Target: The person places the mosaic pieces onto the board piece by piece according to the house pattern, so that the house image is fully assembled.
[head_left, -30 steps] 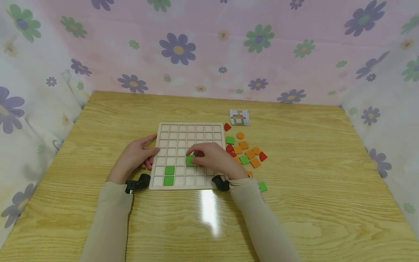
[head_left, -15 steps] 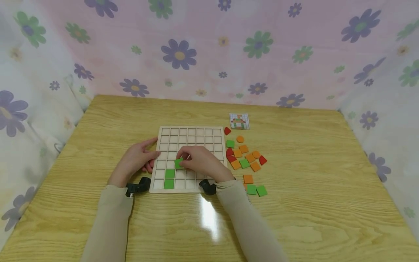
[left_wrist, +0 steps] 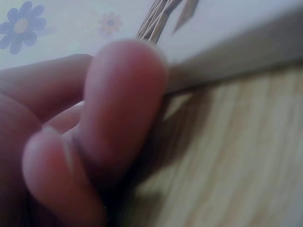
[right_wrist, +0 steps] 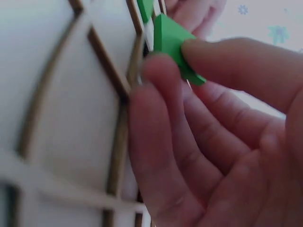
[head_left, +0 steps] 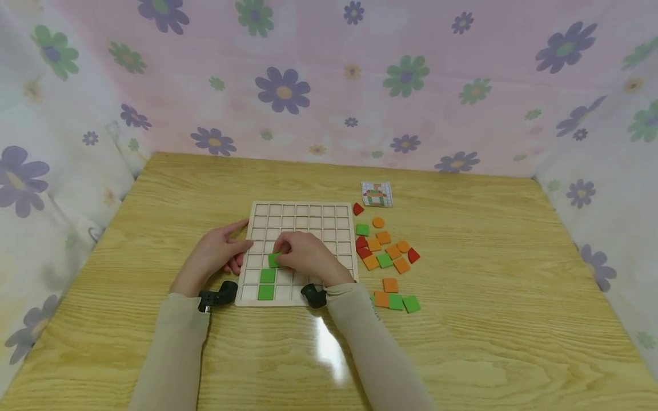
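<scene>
A wooden grid board [head_left: 329, 221] lies flat on the table. My left hand [head_left: 209, 256] rests at its left edge, with the thumb over the rim and the index finger reaching forward along the side; the other fingers curl below. Blurred fingertips [left_wrist: 125, 94] fill much of the left wrist view. Between thumb and fingertips my right hand [head_left: 308, 257] pinches a green square tile [right_wrist: 173, 42] over the second column of cells. In the right wrist view this tile is tilted above the board. Two more green tiles [head_left: 267, 275] sit in that column, nearer the front edge.
Right of the board lie loose orange squares [head_left: 401, 265], orange discs [head_left: 378, 222], red quarter-circles [head_left: 413, 255] and green squares [head_left: 411, 303]. A small pattern card [head_left: 377, 194] lies behind them. A flowered curtain [head_left: 329, 74] rises at the table's back.
The right hand has moved left with the green tile, from about the fourth column to the second, just behind the two set tiles. My left hand stays at the board's edge.
</scene>
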{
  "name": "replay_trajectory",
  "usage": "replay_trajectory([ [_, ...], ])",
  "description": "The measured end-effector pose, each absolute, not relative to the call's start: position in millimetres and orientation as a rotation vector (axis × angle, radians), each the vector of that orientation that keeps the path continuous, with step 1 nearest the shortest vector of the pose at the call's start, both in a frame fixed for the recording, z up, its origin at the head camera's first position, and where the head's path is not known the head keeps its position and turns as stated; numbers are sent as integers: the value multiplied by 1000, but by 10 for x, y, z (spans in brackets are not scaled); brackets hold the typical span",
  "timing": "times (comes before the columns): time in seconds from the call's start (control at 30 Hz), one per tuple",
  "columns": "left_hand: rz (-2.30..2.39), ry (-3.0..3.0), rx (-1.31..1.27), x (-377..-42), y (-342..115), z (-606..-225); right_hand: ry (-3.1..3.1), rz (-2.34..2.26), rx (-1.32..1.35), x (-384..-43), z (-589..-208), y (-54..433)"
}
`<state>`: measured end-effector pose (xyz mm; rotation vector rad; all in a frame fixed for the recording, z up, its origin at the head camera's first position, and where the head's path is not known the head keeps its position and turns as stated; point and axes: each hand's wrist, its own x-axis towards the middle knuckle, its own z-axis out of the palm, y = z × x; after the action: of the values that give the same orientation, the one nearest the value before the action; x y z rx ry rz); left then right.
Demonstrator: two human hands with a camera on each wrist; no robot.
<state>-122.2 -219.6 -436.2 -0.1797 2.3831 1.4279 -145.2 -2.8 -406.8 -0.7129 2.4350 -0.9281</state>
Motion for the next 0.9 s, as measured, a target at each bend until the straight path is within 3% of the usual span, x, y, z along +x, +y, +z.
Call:
replay_trajectory([
  [0.9, 1433, 2384, -161, -1240, -2210, -4376, 2678, -793, -724, -1328, -4138, -229],
])
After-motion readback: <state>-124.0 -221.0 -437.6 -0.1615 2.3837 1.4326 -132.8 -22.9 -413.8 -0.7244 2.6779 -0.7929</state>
